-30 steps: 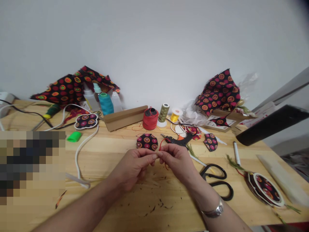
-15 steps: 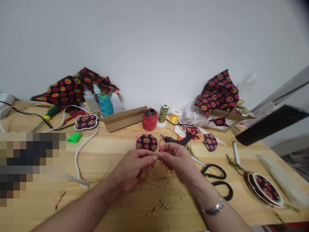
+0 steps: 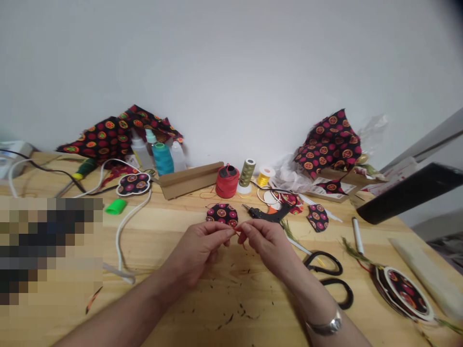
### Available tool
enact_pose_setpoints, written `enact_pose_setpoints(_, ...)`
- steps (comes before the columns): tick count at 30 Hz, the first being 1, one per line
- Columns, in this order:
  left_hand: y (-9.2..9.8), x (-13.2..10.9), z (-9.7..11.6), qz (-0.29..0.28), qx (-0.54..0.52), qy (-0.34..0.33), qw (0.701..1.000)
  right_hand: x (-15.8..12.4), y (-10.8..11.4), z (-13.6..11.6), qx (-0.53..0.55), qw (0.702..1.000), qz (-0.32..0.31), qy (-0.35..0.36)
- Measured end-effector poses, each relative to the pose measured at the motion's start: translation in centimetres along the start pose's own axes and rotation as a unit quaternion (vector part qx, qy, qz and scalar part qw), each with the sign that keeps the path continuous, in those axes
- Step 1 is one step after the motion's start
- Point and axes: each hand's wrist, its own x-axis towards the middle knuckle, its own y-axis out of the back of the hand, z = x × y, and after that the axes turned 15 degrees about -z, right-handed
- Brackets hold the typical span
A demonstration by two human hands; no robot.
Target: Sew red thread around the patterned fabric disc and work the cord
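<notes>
Pinching a short length of red thread between both hands was what I saw on my feed. The left hand had its thumb and forefinger closed on one side of the thread, and the right hand was narrowed to a pinch on the other, the two sets of fingertips almost touching above the wooden bench. Just beyond them lay a round patch of black fabric printed with pink and orange circles, and just to its right rested a black hot glue gun. Behind the patch stood a red spool, beside an olive thread cone. Black-handled scissors lay near the right hand, and farther right sat a round fabric-covered disc with green sprigs. Dark snippets were scattered on the bench below my hands, and a metal bracelet circled the right wrist.
</notes>
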Motion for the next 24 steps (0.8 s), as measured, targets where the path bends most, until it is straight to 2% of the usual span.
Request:
enact_pose_setpoints(5,0.3,0.1,0.0,0.042,0.037,-0.034,0.998,-0.2,0.4,0.4,-0.141,0.989,0.048,0.018)
enact_pose_setpoints(9,0.2,0.2,0.1,0.043,0.039,-0.051,0.997,-0.4,0.0,0.2,-0.168,0.981,0.091,0.039)
enact_pose_setpoints(13,0.1,0.2,0.3,0.042,0.037,-0.089,0.994,-0.7,-0.9,0.0,-0.200,0.969,0.108,0.093)
enact_pose_setpoints(15,0.0,0.1,0.4,0.044,0.033,-0.084,0.995,-0.9,-1.5,0.1,-0.241,0.956,0.105,0.128)
enact_pose_setpoints(19,-0.1,-0.2,0.5,0.045,0.008,-0.057,0.997,-1.2,-2.2,0.7,-0.361,0.910,0.080,0.185)
enact_pose_setpoints(24,0.1,0.0,0.3,0.009,-0.101,-0.035,0.994,-1.1,-2.3,1.2,-0.528,0.823,0.028,0.209)
